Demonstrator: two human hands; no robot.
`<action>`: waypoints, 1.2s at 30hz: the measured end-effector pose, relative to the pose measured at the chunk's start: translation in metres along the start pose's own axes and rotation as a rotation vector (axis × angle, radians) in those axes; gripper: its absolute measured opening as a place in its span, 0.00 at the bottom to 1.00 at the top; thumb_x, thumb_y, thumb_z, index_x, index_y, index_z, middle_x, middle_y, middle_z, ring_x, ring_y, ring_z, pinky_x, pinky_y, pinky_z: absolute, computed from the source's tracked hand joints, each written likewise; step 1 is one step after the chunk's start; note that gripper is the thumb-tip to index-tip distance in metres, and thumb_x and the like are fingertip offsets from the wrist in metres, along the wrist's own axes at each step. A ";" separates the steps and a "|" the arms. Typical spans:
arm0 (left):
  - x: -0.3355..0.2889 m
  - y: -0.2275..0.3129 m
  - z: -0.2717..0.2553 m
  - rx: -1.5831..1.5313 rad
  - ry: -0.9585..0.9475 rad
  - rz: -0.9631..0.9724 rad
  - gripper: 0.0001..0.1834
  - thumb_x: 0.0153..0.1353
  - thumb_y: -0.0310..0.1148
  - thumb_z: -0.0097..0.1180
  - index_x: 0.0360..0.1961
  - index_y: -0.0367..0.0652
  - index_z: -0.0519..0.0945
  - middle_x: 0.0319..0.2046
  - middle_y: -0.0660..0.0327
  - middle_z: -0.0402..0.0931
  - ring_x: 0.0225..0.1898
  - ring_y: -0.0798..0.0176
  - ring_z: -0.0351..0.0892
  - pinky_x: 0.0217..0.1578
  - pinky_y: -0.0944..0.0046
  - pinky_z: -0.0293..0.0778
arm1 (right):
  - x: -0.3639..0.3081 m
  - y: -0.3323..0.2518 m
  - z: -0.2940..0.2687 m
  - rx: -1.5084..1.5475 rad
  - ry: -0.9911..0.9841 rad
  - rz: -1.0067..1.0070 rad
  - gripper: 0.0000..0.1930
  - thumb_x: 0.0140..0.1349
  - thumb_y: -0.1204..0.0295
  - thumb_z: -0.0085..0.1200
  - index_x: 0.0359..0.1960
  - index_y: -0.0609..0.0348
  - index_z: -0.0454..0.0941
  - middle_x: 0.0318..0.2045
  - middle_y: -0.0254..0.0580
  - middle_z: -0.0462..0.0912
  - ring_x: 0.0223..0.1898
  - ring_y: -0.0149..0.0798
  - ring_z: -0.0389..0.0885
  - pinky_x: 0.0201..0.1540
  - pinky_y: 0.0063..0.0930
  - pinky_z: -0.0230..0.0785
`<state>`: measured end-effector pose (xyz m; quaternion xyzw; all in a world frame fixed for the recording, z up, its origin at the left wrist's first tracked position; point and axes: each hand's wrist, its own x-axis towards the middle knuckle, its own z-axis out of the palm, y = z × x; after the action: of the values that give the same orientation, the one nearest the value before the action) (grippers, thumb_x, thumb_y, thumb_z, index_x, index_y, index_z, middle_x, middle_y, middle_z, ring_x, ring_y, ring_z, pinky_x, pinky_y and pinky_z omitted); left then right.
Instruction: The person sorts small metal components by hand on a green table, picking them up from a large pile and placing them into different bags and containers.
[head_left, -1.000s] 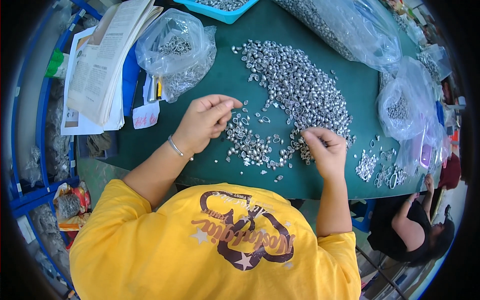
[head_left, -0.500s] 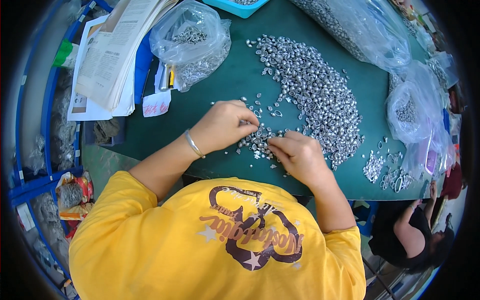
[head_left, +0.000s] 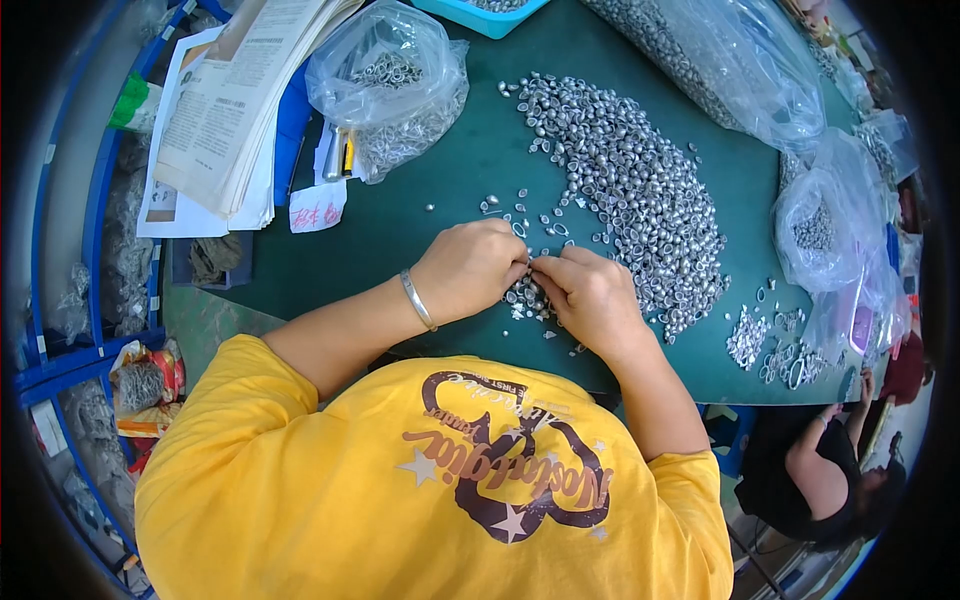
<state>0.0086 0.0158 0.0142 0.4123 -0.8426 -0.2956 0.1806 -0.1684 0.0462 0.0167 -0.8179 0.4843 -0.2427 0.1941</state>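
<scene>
My left hand (head_left: 468,268), with a silver bangle (head_left: 418,300) at the wrist, is closed in a pinch. Its fingertips meet those of my right hand (head_left: 592,298), which is pinched as well. Whatever lies between the fingertips is too small and covered to name. Just below them sits a small heap of silver metal pieces (head_left: 528,299), partly hidden by both hands. Beyond my right hand spreads a large pile of small, hollow, oval silver metal pieces (head_left: 640,190). A few loose rings and pieces (head_left: 545,222) lie between the pile and my hands.
The green tabletop (head_left: 380,260) carries a clear bag of metal parts (head_left: 405,110), papers (head_left: 225,120) and a blue tray (head_left: 490,18). At right are more filled bags (head_left: 735,75) and small heaps of silver bits (head_left: 748,336). Another person (head_left: 815,470) sits at lower right; blue shelving (head_left: 95,230) stands left.
My hands have come together, the left moving slightly right and the right slightly left, until their fingertips meet over the small heap. They were apart before.
</scene>
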 end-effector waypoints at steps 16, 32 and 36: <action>-0.003 -0.010 -0.020 -0.737 -0.012 -0.208 0.04 0.52 0.24 0.56 0.30 0.37 0.77 0.26 0.66 0.73 0.26 0.75 0.70 0.27 0.76 0.66 | 0.012 -0.004 0.001 -0.010 -0.067 -0.063 0.02 0.47 0.74 0.51 0.24 0.57 0.74 0.20 0.40 0.74 0.23 0.43 0.76 0.24 0.33 0.68; -0.015 -0.036 -0.032 -1.852 -0.154 -0.170 0.06 0.49 0.21 0.50 0.29 0.41 0.72 0.29 0.56 0.68 0.13 0.78 0.52 0.11 0.81 0.51 | -0.002 0.012 -0.018 2.095 -0.070 0.208 0.10 0.56 0.69 0.45 0.27 0.65 0.67 0.19 0.41 0.65 0.13 0.25 0.57 0.13 0.17 0.49; -0.014 -0.043 -0.050 -1.913 -0.010 -0.202 0.08 0.51 0.23 0.48 0.35 0.37 0.70 0.32 0.58 0.64 0.18 0.76 0.58 0.13 0.81 0.53 | 0.015 0.016 -0.024 1.166 -0.082 0.479 0.07 0.56 0.74 0.50 0.29 0.67 0.76 0.17 0.38 0.73 0.16 0.24 0.66 0.18 0.17 0.58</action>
<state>0.0696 -0.0112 0.0230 0.1596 -0.2063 -0.8737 0.4105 -0.1874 0.0231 0.0303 -0.4553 0.4343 -0.3849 0.6752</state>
